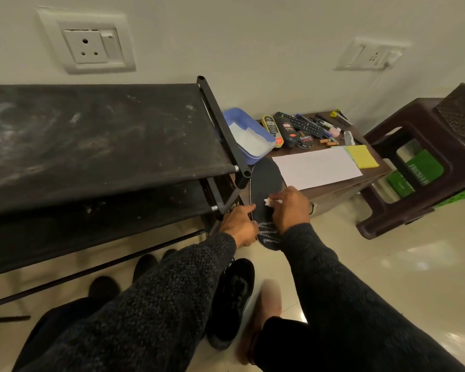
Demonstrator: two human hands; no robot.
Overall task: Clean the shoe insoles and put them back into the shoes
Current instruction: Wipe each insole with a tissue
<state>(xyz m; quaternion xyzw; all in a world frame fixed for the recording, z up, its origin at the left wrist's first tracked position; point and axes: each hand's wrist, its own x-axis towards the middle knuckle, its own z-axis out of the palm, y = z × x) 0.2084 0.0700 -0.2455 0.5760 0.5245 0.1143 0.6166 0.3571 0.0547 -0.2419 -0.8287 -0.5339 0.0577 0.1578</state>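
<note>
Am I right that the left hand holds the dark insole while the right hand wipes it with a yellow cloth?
Not quite: the head view shows the wipe is white, not yellow. The rest stands: the left hand holds the insole and the right hand wipes it.

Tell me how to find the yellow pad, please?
Look at the brown table right of the black rack. A white sheet lies on it, and the yellow pad touches that sheet's far right corner. It's the only bright yellow square there.
</note>
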